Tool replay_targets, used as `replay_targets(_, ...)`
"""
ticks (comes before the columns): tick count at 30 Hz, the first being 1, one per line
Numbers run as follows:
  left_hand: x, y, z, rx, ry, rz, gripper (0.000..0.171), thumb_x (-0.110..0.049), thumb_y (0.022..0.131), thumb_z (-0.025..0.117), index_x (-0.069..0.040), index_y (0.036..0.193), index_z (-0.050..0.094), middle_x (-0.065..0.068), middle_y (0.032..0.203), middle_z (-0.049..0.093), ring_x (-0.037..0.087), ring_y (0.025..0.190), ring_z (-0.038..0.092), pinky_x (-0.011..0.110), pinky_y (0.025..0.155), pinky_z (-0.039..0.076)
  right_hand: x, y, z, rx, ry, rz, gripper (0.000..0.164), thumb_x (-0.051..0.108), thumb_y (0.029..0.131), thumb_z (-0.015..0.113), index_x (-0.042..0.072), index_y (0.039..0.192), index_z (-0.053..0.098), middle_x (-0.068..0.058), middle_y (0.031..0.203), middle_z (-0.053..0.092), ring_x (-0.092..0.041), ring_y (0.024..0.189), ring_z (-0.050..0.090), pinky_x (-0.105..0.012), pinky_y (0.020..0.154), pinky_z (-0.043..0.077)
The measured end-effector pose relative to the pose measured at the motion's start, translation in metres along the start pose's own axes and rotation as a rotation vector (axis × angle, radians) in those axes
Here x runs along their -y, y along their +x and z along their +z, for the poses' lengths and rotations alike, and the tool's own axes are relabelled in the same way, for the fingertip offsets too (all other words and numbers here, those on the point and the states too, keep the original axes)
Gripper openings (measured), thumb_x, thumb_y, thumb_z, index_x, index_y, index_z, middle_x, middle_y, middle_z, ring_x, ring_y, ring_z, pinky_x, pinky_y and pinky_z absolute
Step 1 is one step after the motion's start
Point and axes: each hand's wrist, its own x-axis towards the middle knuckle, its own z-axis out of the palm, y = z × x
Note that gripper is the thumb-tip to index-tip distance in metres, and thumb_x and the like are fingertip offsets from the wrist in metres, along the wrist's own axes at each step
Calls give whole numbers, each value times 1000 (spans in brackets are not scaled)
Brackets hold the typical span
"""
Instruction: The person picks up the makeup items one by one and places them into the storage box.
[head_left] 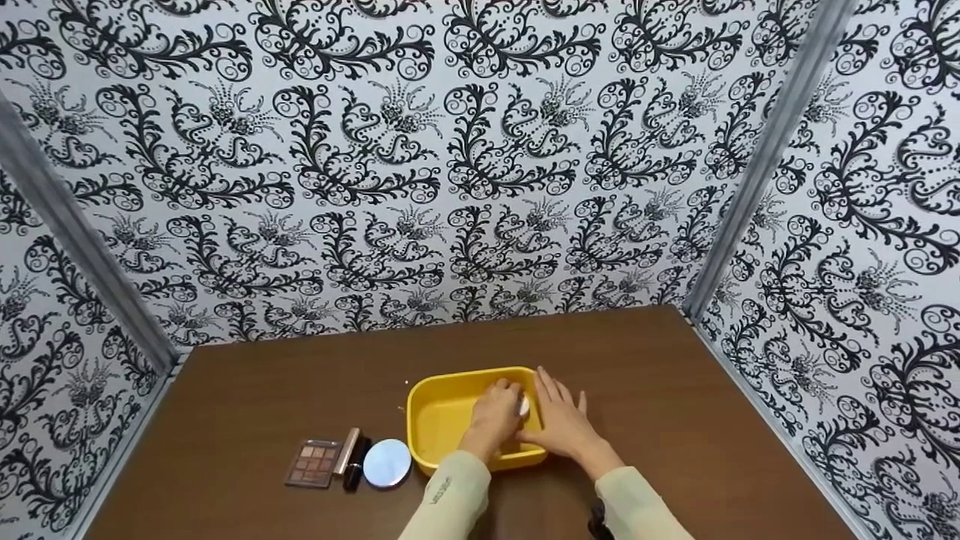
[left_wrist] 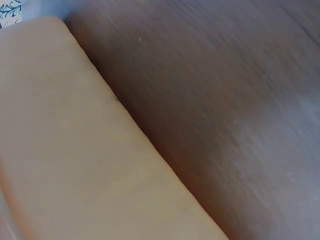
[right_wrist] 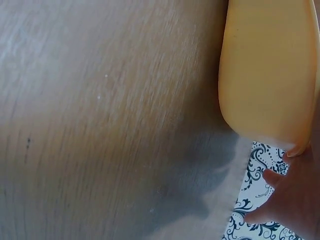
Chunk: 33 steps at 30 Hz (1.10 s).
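A yellow plastic tub [head_left: 431,459] sits on the brown table. My left hand [head_left: 493,414] reaches down inside it, fingers curled beside a small round white object [head_left: 524,407] that it seems to grip; most of that object is hidden. Over the tub's right rim lies my right hand [head_left: 564,424], thumb toward the inside and its other fingers spread, fairly straight, at the far right corner. The right wrist view shows those fingers [right_wrist: 272,200] by the tub's outer wall [right_wrist: 270,70]. In the left wrist view only the tub's wall [left_wrist: 85,135] and the tabletop appear.
Left of the tub lie a round silvery compact [head_left: 387,463], a black tube [head_left: 357,465], a rose-gold tube [head_left: 347,451] and an eyeshadow palette [head_left: 313,463]. Patterned wall panels [head_left: 450,165] enclose the brown table [head_left: 675,420] at the back and sides.
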Motion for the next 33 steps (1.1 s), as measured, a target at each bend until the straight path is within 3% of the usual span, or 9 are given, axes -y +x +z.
replay_targets(7, 6, 3, 8, -46, -43, -19, 46, -17, 84, 79, -3, 123, 59, 18, 123, 53, 34, 106, 61, 44, 88, 57, 4, 3, 1, 7, -12, 1, 118, 73, 74, 69, 6, 159, 21, -12, 167, 19, -41, 148, 28, -79, 112, 12)
replay_targets(11, 7, 3, 8, -21, -38, -12, 42, -21, 87, 77, -3, 121, 61, 17, 123, 55, 33, 107, 60, 45, 91, 56, 4, 4, 2, 1, -32, -1, 119, 75, 74, 68, 6, 159, 21, -12, 167, 19, -41, 148, 28, -79, 112, 13)
replay_targets(16, 7, -2, 2, -7, -39, 40, 35, -16, 88, 75, -4, 118, 62, 16, 120, 56, 30, 105, 60, 42, 94, 55, 4, 4, 4, -12, -51, -7, 113, 66, 77, 71, 6, 158, 22, -11, 167, 20, -41, 147, 30, -79, 111, 15)
replay_targets(22, 8, -7, -2, -1, -11, 70, 39, -9, 84, 75, -5, 120, 62, 13, 118, 56, 26, 105, 60, 38, 96, 55, 8, 3, 3, -27, -48, -22, 106, 52, 76, 75, 5, 157, 25, -11, 166, 23, -41, 145, 33, -80, 109, 17)
replay_targets(27, 8, -6, -6, 30, -86, 65, 28, -13, 92, 68, -8, 119, 63, 11, 117, 55, 27, 107, 59, 42, 97, 54, 8, 2, 0, -40, -45, -20, 106, 48, 76, 76, 4, 157, 24, -11, 166, 23, -41, 145, 33, -80, 109, 17)
replay_targets(33, 10, -9, -20, 34, -165, 76, 35, -13, 91, 70, -8, 124, 60, 13, 127, 56, 33, 115, 60, 49, 96, 53, 3, 0, 0, -43, -52, -10, 108, 57, 77, 75, 4, 157, 25, -12, 166, 24, -41, 145, 33, -80, 109, 17)
